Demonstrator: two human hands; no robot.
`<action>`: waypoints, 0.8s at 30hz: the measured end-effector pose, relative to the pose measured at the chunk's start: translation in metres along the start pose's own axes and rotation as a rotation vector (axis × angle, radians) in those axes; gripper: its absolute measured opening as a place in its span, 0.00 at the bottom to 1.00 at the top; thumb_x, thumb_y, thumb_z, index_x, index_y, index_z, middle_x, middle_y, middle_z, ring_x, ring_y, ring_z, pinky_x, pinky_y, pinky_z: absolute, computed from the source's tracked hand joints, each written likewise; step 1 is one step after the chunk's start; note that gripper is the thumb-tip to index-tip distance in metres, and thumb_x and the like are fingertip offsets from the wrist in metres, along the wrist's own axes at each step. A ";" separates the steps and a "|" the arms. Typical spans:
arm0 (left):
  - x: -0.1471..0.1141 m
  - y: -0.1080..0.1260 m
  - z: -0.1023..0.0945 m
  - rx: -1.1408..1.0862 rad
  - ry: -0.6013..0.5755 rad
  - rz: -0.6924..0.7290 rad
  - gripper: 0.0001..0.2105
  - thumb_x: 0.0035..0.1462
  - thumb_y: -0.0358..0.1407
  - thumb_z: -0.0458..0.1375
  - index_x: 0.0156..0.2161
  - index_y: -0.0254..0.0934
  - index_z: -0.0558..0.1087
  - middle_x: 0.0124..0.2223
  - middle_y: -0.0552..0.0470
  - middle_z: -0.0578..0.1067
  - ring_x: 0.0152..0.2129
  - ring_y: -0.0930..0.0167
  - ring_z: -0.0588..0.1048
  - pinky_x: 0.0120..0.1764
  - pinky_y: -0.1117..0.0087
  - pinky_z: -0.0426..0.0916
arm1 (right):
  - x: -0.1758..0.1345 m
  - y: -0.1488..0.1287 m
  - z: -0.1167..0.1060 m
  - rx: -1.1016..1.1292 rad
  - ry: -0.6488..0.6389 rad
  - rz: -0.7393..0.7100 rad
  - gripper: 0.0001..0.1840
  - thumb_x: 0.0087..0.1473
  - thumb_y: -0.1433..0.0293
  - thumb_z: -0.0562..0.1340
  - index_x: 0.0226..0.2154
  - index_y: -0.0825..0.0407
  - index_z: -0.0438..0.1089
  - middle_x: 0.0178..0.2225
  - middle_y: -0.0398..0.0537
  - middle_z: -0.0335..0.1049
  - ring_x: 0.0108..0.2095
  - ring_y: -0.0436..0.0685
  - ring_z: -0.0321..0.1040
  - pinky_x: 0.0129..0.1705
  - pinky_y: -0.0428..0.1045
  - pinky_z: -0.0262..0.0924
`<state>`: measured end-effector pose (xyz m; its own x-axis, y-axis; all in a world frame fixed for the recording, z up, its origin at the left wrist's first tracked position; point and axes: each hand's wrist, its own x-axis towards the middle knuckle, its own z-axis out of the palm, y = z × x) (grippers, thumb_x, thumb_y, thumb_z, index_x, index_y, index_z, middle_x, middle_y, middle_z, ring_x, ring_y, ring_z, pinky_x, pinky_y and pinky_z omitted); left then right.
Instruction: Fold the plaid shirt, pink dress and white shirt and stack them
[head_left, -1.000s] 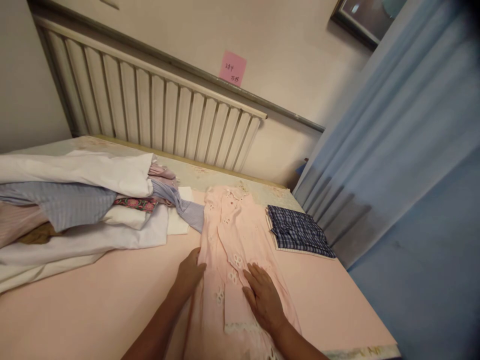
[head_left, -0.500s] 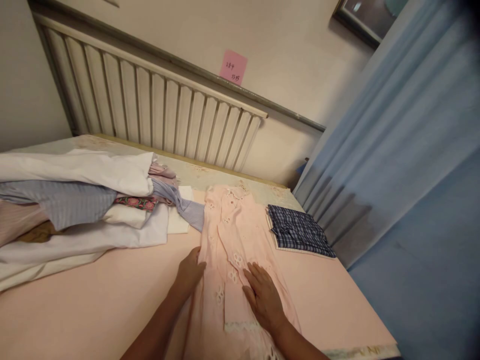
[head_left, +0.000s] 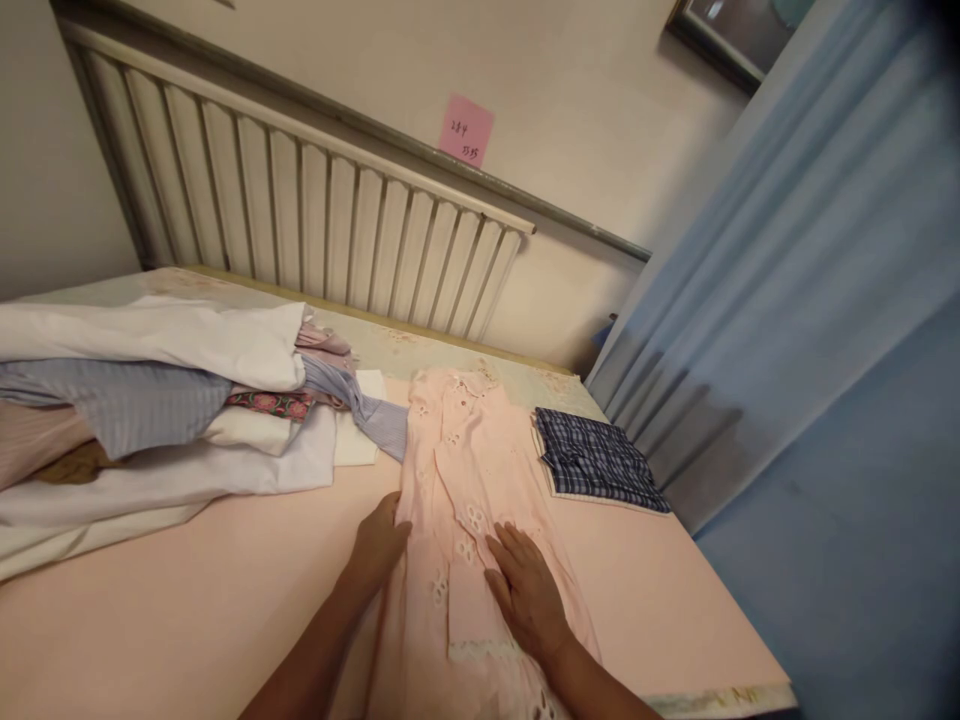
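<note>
A pale pink blouse (head_left: 427, 520) with cut-out flower embroidery lies lengthwise before me, its collar toward the wall. One sleeve (head_left: 480, 615) is laid down along the front and ends in a scalloped pale trim. At the blouse's left edge, my left hand (head_left: 381, 540) grips the fabric, thumb on top and fingertips partly hidden at the side. My right hand (head_left: 529, 590) rests flat on the sleeve and front, fingers stretched out, holding nothing.
On the left lies a loose heap of clothes (head_left: 165, 340) in white, blue stripes and other colours. A folded dark plaid garment (head_left: 600, 465) sits on the right. Behind the pink-covered surface (head_left: 187, 610) stands a radiator (head_left: 315, 200); a blue curtain (head_left: 720, 300) hangs at the right.
</note>
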<state>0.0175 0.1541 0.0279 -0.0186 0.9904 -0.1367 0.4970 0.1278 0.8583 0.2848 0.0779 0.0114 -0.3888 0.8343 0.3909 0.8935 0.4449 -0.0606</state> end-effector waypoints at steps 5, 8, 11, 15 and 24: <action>0.002 -0.002 0.001 0.014 0.003 0.028 0.23 0.51 0.28 0.51 0.55 0.33 0.65 0.50 0.46 0.76 0.46 0.67 0.74 0.49 0.70 0.64 | 0.000 0.000 0.001 0.002 -0.002 0.001 0.22 0.62 0.67 0.54 0.59 0.47 0.60 0.61 0.48 0.59 0.63 0.61 0.52 0.62 0.63 0.53; 0.003 -0.004 0.003 0.020 0.011 0.031 0.23 0.51 0.29 0.51 0.54 0.33 0.65 0.50 0.45 0.76 0.46 0.66 0.74 0.48 0.69 0.64 | 0.000 0.000 0.001 -0.003 0.000 -0.002 0.22 0.62 0.67 0.54 0.59 0.48 0.61 0.61 0.48 0.59 0.63 0.60 0.52 0.62 0.63 0.53; 0.005 -0.007 0.005 -0.002 0.020 0.022 0.23 0.51 0.29 0.51 0.54 0.34 0.66 0.50 0.46 0.76 0.46 0.67 0.74 0.48 0.69 0.64 | 0.001 0.000 0.000 -0.008 0.001 -0.003 0.22 0.62 0.67 0.54 0.59 0.48 0.60 0.61 0.48 0.59 0.63 0.60 0.52 0.62 0.63 0.53; 0.005 -0.008 0.006 0.003 0.033 0.012 0.22 0.51 0.30 0.52 0.54 0.35 0.66 0.49 0.47 0.77 0.45 0.66 0.75 0.48 0.70 0.65 | 0.001 -0.001 -0.002 0.001 0.021 -0.008 0.23 0.62 0.67 0.54 0.59 0.47 0.60 0.61 0.49 0.59 0.63 0.61 0.52 0.61 0.63 0.53; -0.015 -0.004 0.002 0.071 0.114 -0.046 0.22 0.57 0.40 0.53 0.55 0.36 0.65 0.44 0.47 0.77 0.43 0.65 0.75 0.46 0.68 0.66 | 0.003 -0.004 -0.006 0.030 0.030 0.007 0.21 0.61 0.68 0.55 0.57 0.49 0.63 0.59 0.51 0.62 0.62 0.61 0.53 0.62 0.62 0.50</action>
<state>0.0178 0.1383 0.0254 -0.1393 0.9836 -0.1148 0.5531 0.1734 0.8148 0.2819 0.0765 0.0181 -0.3751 0.8277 0.4174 0.8890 0.4488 -0.0911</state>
